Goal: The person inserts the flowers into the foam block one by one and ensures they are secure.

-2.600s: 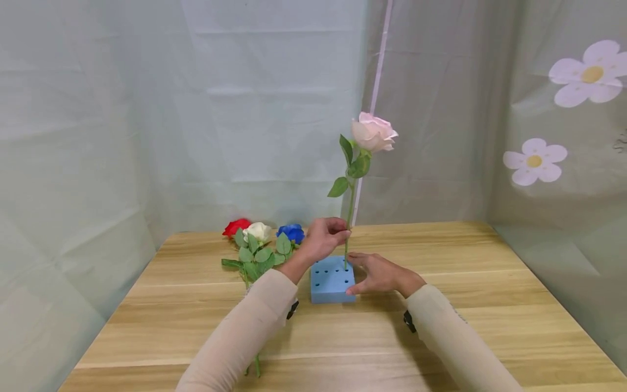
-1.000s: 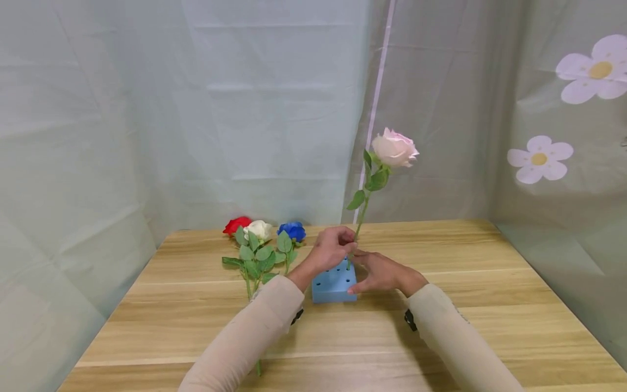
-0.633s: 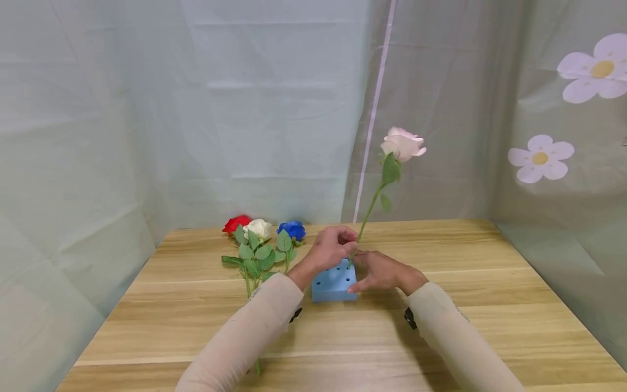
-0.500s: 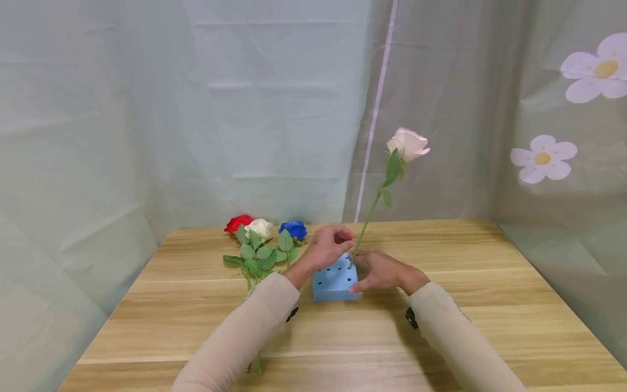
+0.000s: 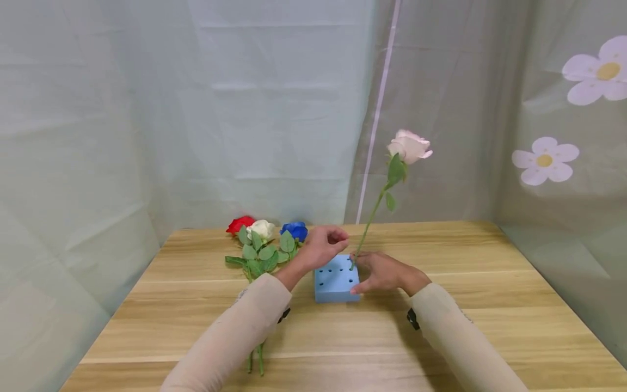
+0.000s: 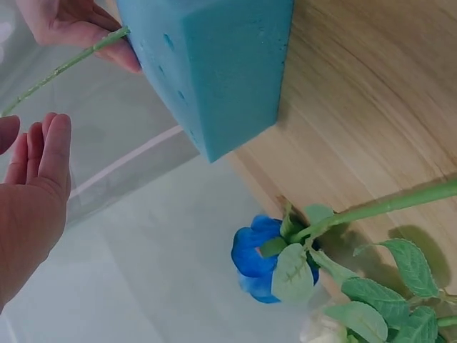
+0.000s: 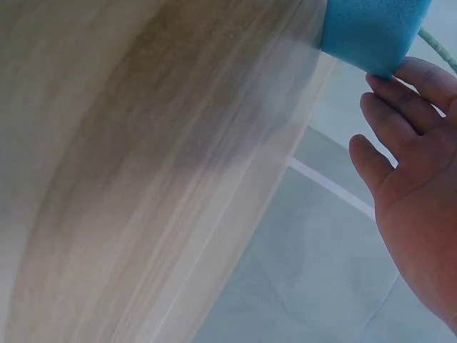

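A pink rose (image 5: 409,147) stands tilted to the right, its stem in a hole of a blue foam block (image 5: 337,280). My left hand (image 5: 323,246) is just left of the stem, apart from it; in the left wrist view its fingers (image 6: 53,153) are fairly straight with nothing between them. My right hand (image 5: 384,272) holds the block's right side, thumb at the front corner and other fingers toward the back. In the right wrist view its fingertips (image 7: 382,82) touch the blue block (image 7: 375,32). The block's right edge is partly hidden.
Left of the block a red rose (image 5: 240,224), a white rose (image 5: 262,230) and a blue rose (image 5: 294,231) lie on the wooden table (image 5: 441,326). Their stems run toward the front edge, partly under my left forearm. A pale curtain (image 5: 274,109) hangs behind the table.
The pink rose was first upright in my left hand's grip, then turned and leaned right. My left hand has let go of the stem and drawn left. My right hand stayed at the block.
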